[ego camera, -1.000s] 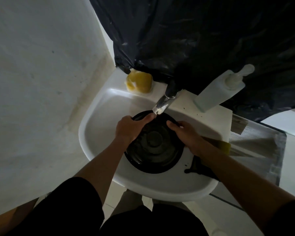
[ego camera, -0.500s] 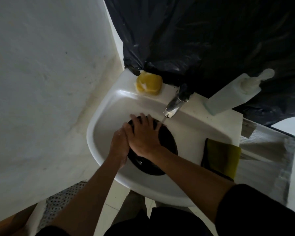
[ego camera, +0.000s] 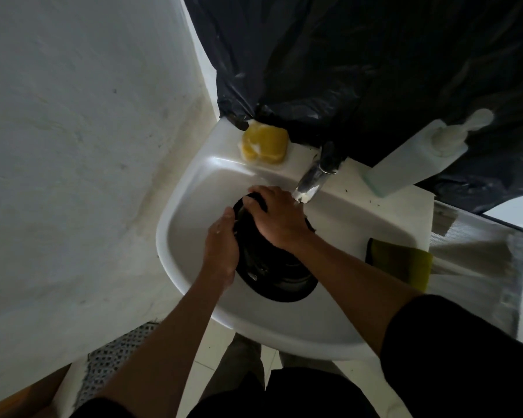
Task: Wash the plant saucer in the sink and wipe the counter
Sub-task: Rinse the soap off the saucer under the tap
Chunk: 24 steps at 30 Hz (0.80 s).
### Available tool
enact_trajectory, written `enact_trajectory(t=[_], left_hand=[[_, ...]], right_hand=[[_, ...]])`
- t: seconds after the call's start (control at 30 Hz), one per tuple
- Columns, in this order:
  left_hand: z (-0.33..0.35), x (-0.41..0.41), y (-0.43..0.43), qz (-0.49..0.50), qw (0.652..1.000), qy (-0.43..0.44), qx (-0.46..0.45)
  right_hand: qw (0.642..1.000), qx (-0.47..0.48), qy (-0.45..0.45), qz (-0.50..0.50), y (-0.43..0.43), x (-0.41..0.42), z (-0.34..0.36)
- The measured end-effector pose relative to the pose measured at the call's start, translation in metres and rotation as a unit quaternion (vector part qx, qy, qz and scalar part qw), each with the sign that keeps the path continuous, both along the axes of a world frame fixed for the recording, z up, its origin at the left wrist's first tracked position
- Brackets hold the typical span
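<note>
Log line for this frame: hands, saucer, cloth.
stage: washing | saucer: in sink | left hand: grips saucer's left rim | right hand: rests on saucer | cloth: right of basin, untouched

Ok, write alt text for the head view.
Seen from above, a person's left hand grips a black plant saucer by its edge in a white sink, the right hand laid across it below the tap. A yellow sponge, a soap bottle and a green cloth sit around the sink.
</note>
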<state>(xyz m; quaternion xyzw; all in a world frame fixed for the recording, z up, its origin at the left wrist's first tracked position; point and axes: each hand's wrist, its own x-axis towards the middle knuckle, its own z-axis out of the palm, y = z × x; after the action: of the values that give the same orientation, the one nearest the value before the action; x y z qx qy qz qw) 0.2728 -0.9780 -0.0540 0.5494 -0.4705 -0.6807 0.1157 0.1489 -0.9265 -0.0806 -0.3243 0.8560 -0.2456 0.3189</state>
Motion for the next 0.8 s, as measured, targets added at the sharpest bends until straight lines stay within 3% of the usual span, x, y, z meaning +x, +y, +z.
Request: enact_trajectory(t=[0.1, 0.17, 0.27, 0.5, 0.63, 0.7, 0.8], left_hand=[[-0.002, 0.004, 0.004, -0.01, 1.0, -0.008, -0.022], [-0.004, 0.007, 0.004, -0.006, 0.999, -0.014, -0.031], [-0.007, 0.009, 0.002, 0.001, 0.999, -0.022, -0.036], [-0.035, 0.011, -0.013, -0.051, 0.991, -0.098, -0.075], [-0.048, -0.017, -0.001, -0.108, 0.956, -0.233, -0.141], [-0.047, -0.039, 0.017, -0.154, 0.933, -0.254, -0.203], [-0.046, -0.065, 0.047, -0.237, 0.901, -0.253, -0.259]], right_hand=[[0.994, 0.101, -0.002, 0.043, 0.002, -0.012, -0.008], [0.993, 0.116, -0.035, -0.01, 0.009, -0.019, -0.009], [0.97, 0.077, -0.113, -0.203, 0.025, -0.024, -0.002], [0.906, -0.022, -0.284, -0.313, 0.074, -0.051, -0.009], [0.862, -0.073, -0.393, -0.312, 0.093, -0.055, -0.003], [0.836, -0.106, -0.416, -0.34, 0.089, -0.051, 0.001], [0.861, -0.125, -0.348, -0.35, 0.083, -0.05, 0.004]])
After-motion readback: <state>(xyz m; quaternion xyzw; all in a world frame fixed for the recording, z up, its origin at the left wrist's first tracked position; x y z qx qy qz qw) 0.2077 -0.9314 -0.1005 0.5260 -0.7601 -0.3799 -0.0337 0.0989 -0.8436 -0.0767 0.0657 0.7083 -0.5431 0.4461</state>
